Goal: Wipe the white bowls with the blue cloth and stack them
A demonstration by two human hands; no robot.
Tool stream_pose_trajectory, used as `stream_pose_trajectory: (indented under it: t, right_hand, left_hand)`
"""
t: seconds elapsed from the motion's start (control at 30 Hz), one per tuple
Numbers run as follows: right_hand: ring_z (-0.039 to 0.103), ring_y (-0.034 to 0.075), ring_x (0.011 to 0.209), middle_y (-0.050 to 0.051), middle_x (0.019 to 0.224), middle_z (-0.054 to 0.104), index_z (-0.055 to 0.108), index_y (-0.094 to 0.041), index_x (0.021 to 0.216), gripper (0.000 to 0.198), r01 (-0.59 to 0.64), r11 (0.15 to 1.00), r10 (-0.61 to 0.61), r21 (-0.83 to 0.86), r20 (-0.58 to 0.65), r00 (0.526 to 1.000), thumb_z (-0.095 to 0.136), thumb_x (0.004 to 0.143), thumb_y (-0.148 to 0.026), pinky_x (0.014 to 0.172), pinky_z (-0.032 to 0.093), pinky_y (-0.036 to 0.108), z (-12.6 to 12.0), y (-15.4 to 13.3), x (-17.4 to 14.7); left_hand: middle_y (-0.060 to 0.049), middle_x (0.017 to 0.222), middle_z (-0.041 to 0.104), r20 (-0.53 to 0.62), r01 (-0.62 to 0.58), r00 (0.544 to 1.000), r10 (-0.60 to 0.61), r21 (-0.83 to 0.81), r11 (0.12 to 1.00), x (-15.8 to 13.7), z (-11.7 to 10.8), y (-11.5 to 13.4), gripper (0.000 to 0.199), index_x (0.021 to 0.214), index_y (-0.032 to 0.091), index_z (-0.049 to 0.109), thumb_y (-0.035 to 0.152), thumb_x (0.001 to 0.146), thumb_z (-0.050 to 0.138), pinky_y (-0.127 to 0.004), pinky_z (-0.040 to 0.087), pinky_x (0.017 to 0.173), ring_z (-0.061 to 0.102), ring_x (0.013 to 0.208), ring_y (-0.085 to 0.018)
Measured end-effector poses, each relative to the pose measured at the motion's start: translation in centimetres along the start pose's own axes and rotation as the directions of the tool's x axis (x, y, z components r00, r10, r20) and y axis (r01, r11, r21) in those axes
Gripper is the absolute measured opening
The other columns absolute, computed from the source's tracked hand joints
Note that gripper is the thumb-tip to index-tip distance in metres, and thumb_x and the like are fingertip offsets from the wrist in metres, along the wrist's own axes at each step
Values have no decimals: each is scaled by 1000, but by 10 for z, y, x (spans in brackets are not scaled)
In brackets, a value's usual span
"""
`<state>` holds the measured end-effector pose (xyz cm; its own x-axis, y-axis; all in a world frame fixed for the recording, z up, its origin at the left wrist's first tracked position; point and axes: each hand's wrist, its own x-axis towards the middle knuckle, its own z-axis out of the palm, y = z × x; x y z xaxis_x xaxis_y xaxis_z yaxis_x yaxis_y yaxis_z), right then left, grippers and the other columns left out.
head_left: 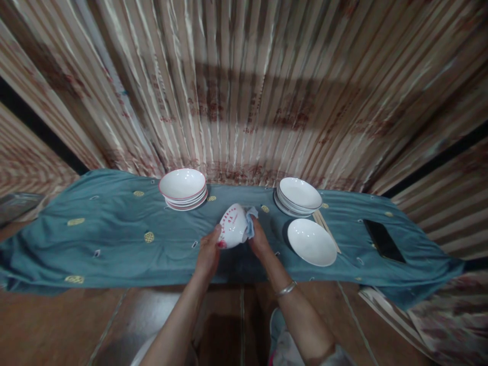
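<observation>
The left hand (208, 252) grips a tilted bowl (232, 227) over the tablecloth (122, 244); the right hand (260, 240) clasps a rag (250, 222) against the bowl's rim

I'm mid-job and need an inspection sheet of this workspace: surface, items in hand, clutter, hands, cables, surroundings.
Surface: wrinkled teal patterned tablecloth.
Items in hand: glossy white bowl with red print, tilted; pale blue crumpled cloth at its rim.
Clutter: pink-rimmed white dish stack; dark-rimmed white dish stack; single round white dish; thin pale chopsticks; flat black phone.
Hands: left hand grips the bowl; right hand holds the cloth against it.
Cables: nothing seen.
Surroundings: beige pleated curtain with reddish print behind; brown tiled floor below.
</observation>
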<state>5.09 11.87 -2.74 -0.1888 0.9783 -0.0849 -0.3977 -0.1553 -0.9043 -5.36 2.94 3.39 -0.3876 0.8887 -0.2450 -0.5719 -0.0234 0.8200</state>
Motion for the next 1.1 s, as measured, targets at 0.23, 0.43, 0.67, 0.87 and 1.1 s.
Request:
stream_pose_trajectory:
  t: [0.23,0.43,0.67,0.87,1.1]
  right_hand:
    - [66,16,80,0,85,71,63,-23,98,33,-299,892,337,341,-57,940,45,86,-48,74,54,30,16,-6,-17]
    - [63,14,65,-2,75,70,64,-26,85,27,-434,801,489,414,-32,872,40,90,-37,60,52,27,25,-6,-35]
    - [64,15,66,1,71,69,64,-19,72,11,-531,729,549,432,93,830,56,79,-22,66,55,30,27,4,-53]
    - [63,13,63,0,68,68,64,-17,75,9,-518,820,500,244,134,856,61,76,-25,68,56,30,25,-6,-65]
    - [60,13,51,-3,59,64,63,-17,72,22,-397,918,395,2,88,915,70,65,-36,55,55,28,18,-10,-67]
  left_hand:
    - [-14,86,75,26,-3,1000,8,-169,986,3,4,-3,40,81,9,73,44,62,77,-38,47,93,65,103,-29]
    - [-12,92,75,52,-21,998,31,-184,983,8,4,-7,42,89,11,72,46,67,73,-37,47,94,64,106,-27]
    - [-9,73,74,-23,-32,999,34,67,997,3,0,-3,48,80,10,72,54,62,73,-30,50,70,68,79,-24]
    - [-1,52,63,-45,-14,999,16,50,999,5,-3,-5,44,68,13,69,55,59,75,-23,40,49,54,47,-12]
    - [0,50,61,-10,-15,1000,15,23,1000,7,-5,-7,42,67,12,68,51,56,78,-23,39,46,52,44,-11]
